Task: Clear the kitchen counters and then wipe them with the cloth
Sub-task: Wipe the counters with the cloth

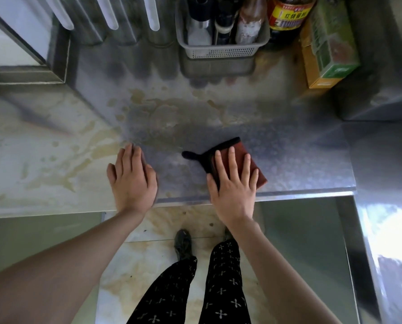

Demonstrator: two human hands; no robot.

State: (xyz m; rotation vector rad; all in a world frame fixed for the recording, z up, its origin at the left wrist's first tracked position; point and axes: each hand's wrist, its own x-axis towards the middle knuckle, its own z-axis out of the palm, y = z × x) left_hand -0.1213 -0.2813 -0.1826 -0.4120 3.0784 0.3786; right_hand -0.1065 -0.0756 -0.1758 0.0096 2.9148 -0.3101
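A folded reddish-brown cloth (253,163) with a black edge and a black loop lies on the steel counter (300,160) near its front edge. My right hand (232,183) lies flat on the cloth, fingers spread, pressing it down. My left hand (132,176) rests palm down on the bare counter to the left of the cloth, holding nothing. Brownish stains mark the counter behind both hands and the pale surface (31,160) to the left.
At the back stand a grey plastic basket (221,51) with several bottles, a dark sauce bottle (288,17) with a yellow and red label, and a green and yellow box (328,47). A steel block (377,90) is at right. Utensil handles (111,12) hang at back left.
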